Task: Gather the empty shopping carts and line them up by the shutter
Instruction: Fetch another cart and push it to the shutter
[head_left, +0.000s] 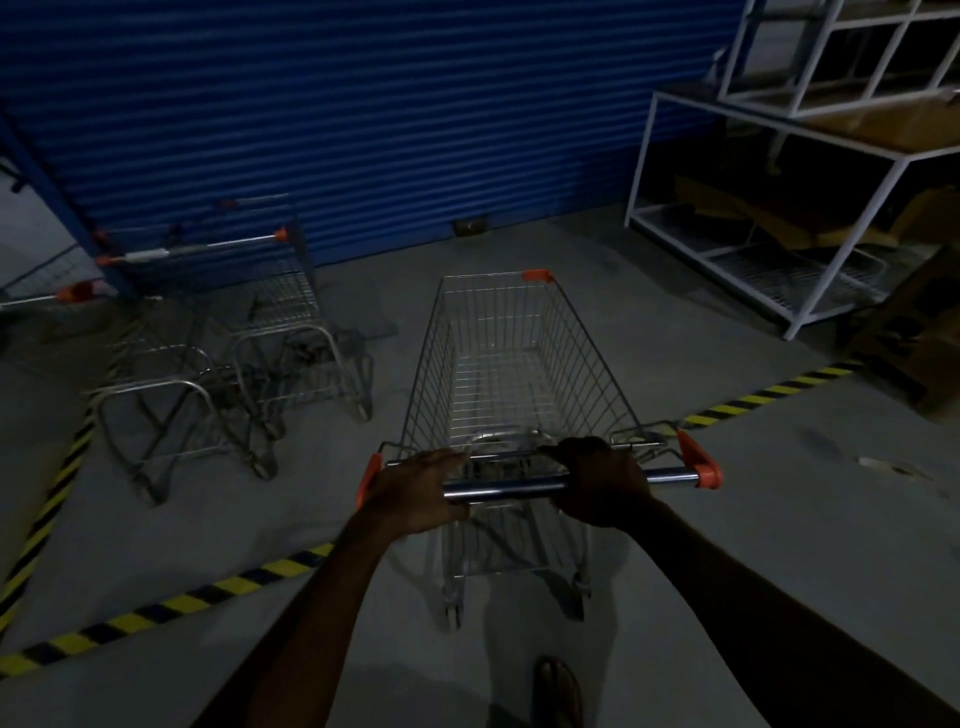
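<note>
An empty shopping cart (519, 364) was held just ahead by its handle bar (506, 487), gripped by the left hand (415, 491) at its left end and the right hand (602, 480) right of centre. It was pointed toward the blue shutter (363, 104), with the parked carts (249, 338) to its left.

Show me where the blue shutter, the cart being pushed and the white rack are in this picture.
blue shutter (363, 104), head view, middle of its ribbed slats.
pushed cart (498, 374), head view, wire floor of its basket.
white rack (853, 244), head view, its slanting front post.
</note>
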